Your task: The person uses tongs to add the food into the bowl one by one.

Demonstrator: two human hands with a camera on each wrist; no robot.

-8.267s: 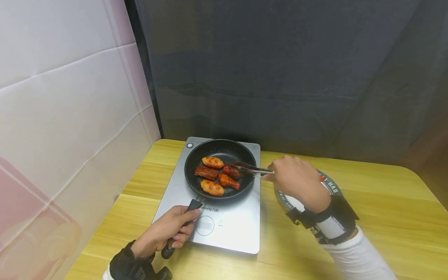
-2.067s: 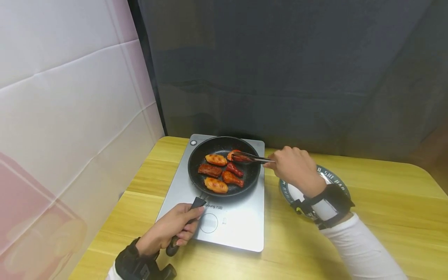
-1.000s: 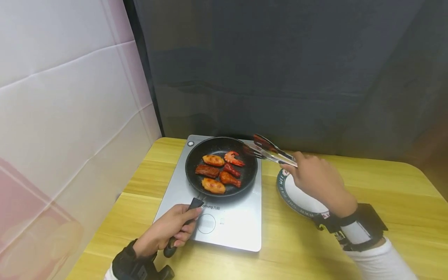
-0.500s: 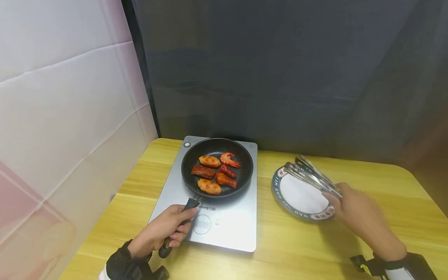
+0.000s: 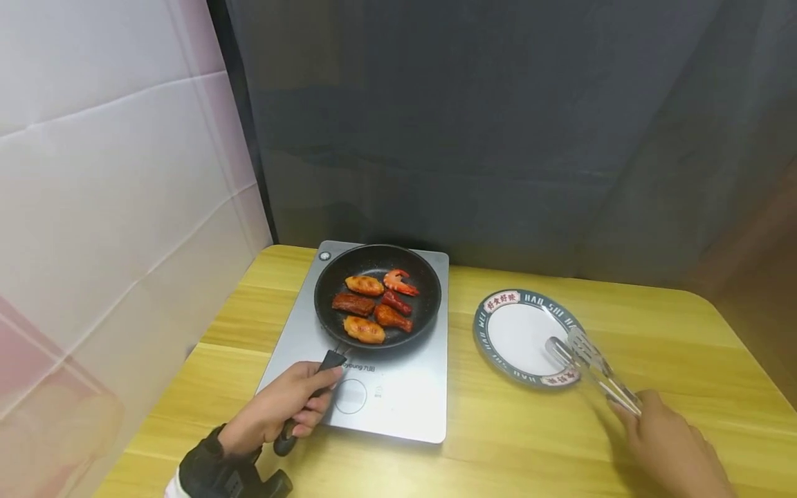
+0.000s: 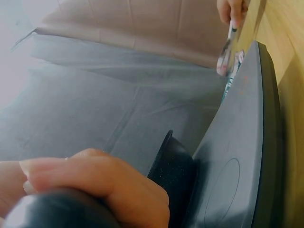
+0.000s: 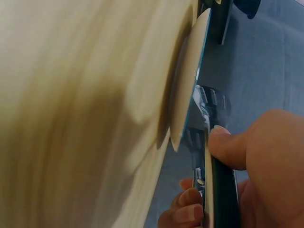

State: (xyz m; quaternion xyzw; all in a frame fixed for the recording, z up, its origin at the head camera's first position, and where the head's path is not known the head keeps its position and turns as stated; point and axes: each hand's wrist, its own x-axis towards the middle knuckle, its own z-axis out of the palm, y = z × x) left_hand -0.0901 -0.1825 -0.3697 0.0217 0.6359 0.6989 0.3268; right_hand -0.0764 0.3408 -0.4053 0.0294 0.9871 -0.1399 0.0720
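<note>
My left hand (image 5: 280, 408) grips the black handle (image 5: 333, 359) of a frying pan (image 5: 426, 304) on an induction cooker (image 5: 411, 408). In the pan lie a curled shrimp (image 5: 400, 282), a small red piece (image 5: 396, 301), a drumstick (image 5: 392, 317), a brown slab of meat (image 5: 353, 303) and two chicken wings (image 5: 364, 330). My right hand (image 5: 675, 443) holds metal tongs (image 5: 613, 387), thumb along one arm in the right wrist view. The tongs' parted tips hang over the right rim of a white plate (image 5: 523, 339) with a green lettered border, nothing between them.
The plate stands right of the cooker on a wooden table (image 5: 498, 443). A dark curtain (image 5: 467, 138) closes off the back, and a pale printed sheet (image 5: 124, 207) hangs along the left.
The tongs let go of the shrimp in the pan, then my right hand swung them right and toward me, over the plate. My left hand stays on the pan handle.
</note>
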